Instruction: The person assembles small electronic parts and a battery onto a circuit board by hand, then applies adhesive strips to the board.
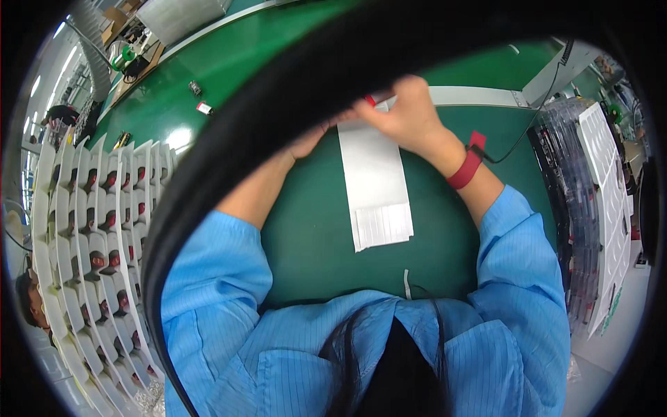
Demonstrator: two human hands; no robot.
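My right hand [411,118] is at the far end of a long white sheet [375,163], its thumb and fingers pinched together. Beside the thumb tip shows a small red piece [370,101], mostly covered by the fingers, so its kind is unclear. Close by on the left is my left hand [304,144]; a broad black band crosses in front of it and hides its fingers. The white sheet lies on the green table mat, with a stack of narrow white strips [382,224] at its near end. A red wristband [465,170] with a dark cord is around my right wrist.
Stacked white trays [90,257] with red and dark parts stand on the left. Clear and white trays [590,208] are piled on the right. Two small cylindrical parts [204,108] lie far left. A thin white strip [407,283] is near my body. The wristband cord runs up right.
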